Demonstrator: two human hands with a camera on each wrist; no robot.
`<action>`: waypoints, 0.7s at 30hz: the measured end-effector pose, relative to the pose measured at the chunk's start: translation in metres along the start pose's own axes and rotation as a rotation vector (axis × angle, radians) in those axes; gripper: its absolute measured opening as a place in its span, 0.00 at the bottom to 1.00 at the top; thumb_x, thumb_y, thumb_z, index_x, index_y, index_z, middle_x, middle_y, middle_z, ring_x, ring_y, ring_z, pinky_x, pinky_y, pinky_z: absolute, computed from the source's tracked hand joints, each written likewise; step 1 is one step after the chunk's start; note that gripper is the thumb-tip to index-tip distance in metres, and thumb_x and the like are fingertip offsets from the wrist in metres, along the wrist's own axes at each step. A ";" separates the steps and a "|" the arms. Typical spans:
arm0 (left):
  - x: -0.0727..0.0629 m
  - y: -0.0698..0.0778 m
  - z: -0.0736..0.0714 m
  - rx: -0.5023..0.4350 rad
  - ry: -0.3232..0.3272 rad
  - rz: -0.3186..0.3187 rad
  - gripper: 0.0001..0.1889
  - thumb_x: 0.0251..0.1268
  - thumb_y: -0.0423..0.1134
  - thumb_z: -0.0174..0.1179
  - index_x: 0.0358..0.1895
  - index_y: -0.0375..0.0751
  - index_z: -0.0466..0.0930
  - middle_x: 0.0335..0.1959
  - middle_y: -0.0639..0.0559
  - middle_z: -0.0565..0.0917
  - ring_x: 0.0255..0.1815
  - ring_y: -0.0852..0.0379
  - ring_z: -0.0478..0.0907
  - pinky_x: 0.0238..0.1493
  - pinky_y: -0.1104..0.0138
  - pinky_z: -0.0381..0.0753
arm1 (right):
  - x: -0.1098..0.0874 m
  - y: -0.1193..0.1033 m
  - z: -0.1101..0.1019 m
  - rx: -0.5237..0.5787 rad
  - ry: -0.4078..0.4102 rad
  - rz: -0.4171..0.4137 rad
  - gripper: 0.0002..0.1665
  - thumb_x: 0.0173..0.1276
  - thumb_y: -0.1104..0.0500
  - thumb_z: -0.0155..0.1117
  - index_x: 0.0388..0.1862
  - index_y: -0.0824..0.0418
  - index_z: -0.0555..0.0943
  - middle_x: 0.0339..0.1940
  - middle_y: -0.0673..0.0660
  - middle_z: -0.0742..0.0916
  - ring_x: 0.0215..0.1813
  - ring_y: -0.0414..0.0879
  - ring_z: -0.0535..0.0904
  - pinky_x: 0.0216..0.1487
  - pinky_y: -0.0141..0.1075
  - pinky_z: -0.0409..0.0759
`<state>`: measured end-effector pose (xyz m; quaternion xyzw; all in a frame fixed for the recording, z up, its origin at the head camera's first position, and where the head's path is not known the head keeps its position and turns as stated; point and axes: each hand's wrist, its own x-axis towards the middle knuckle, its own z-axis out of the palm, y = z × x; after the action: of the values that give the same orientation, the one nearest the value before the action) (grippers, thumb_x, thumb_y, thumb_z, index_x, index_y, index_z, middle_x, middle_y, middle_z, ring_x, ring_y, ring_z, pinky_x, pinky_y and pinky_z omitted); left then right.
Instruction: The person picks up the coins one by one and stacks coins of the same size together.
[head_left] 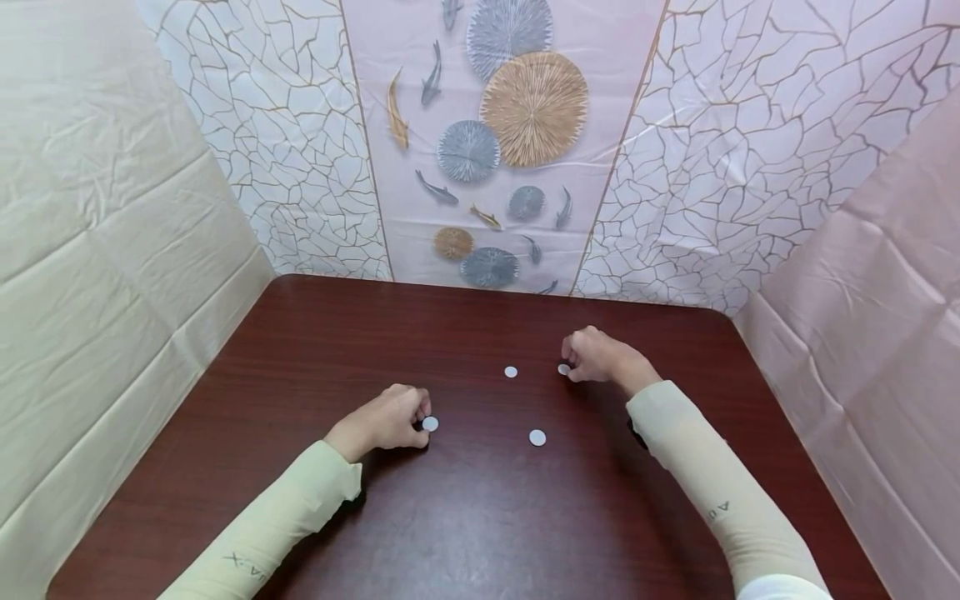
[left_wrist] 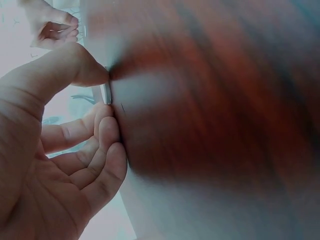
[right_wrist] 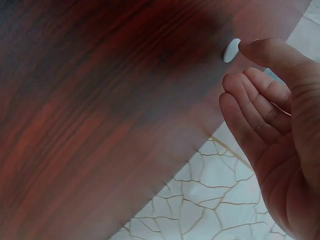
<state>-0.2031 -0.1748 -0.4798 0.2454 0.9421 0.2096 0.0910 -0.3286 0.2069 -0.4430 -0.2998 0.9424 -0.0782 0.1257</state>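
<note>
Near the middle of the table, my left hand (head_left: pixel 392 418) holds a small white disc (head_left: pixel 431 424) at its edges, thumb on one side and fingertip on the other. In the left wrist view that disc (left_wrist: pixel 106 93) shows edge-on at the tabletop, the other fingers loosely bent beside it. Farther back on the right, my right hand (head_left: pixel 597 356) reaches over a second white disc (head_left: pixel 563 369). The right wrist view has the thumb tip right at this disc's (right_wrist: pixel 231 50) edge, with a small gap between disc and fingers.
Two more white discs lie between the hands, one farther back (head_left: pixel 511 372) and one nearer (head_left: pixel 537 437). All are on a dark red-brown table (head_left: pixel 465 525) with rounded far corners. Patterned cloth (head_left: pixel 300 125) hangs behind it, and pale cloth (head_left: pixel 82 250) lines both sides.
</note>
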 end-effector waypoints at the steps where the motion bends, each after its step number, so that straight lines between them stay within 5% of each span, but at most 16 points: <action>1: 0.000 0.000 0.000 -0.003 -0.002 -0.002 0.12 0.51 0.35 0.73 0.36 0.44 0.80 0.32 0.55 0.82 0.34 0.62 0.74 0.39 0.68 0.78 | 0.000 0.001 0.002 0.005 0.000 0.008 0.15 0.65 0.61 0.75 0.47 0.69 0.85 0.40 0.60 0.91 0.44 0.48 0.88 0.49 0.42 0.87; 21: -0.001 0.001 -0.001 -0.009 -0.011 -0.009 0.11 0.52 0.34 0.72 0.38 0.42 0.80 0.35 0.53 0.84 0.37 0.61 0.78 0.42 0.67 0.80 | 0.013 0.010 0.008 0.006 -0.018 -0.031 0.07 0.67 0.60 0.74 0.38 0.63 0.90 0.36 0.56 0.93 0.41 0.45 0.90 0.46 0.39 0.88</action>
<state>-0.2023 -0.1746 -0.4784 0.2419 0.9417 0.2123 0.0985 -0.3425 0.2068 -0.4553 -0.3148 0.9362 -0.0802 0.1340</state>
